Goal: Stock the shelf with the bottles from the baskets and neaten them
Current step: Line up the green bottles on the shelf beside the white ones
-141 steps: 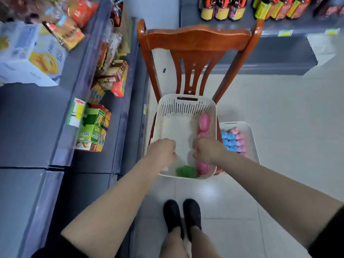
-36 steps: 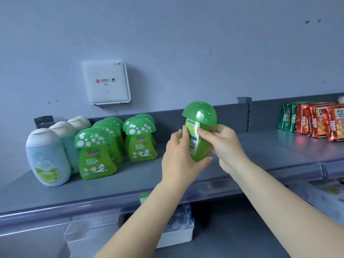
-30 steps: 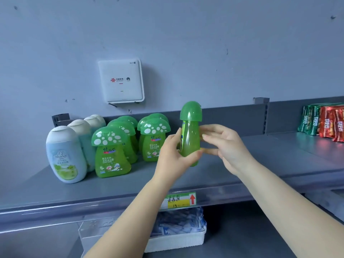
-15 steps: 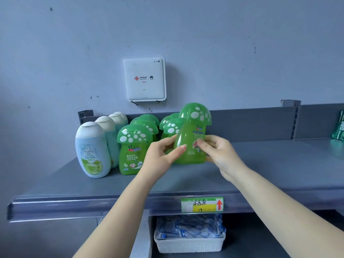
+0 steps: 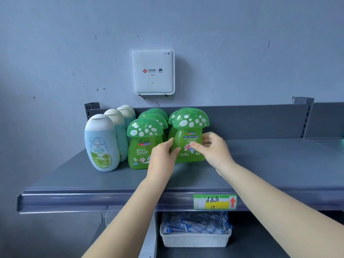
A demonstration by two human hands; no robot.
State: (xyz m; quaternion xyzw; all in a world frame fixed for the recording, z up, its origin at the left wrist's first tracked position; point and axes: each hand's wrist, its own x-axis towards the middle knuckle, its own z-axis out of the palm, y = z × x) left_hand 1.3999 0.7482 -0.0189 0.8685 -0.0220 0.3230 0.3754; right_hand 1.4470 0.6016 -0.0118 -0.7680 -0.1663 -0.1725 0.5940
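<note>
A green mushroom-capped bottle [image 5: 189, 138] stands upright on the grey shelf [image 5: 270, 164], label facing me, in front of a row of like bottles. My left hand [image 5: 163, 155] holds its left side and my right hand [image 5: 214, 149] holds its right side, thumbs on the label. Another green mushroom bottle [image 5: 141, 146] heads the row to its left. Further left stand pale blue bottles with white caps [image 5: 101, 144], one behind another. The baskets are out of view.
A white WiFi box [image 5: 152, 71] hangs on the wall above the bottles. A green and yellow price tag [image 5: 214, 202] sits on the shelf's front rail. Below it a white basket [image 5: 195, 239] holds blue and white packets. The shelf's right half is bare.
Both hands carried the green bottle from the basket up to the shelf, turned its label to the front, and set it down at the front of the right green row.
</note>
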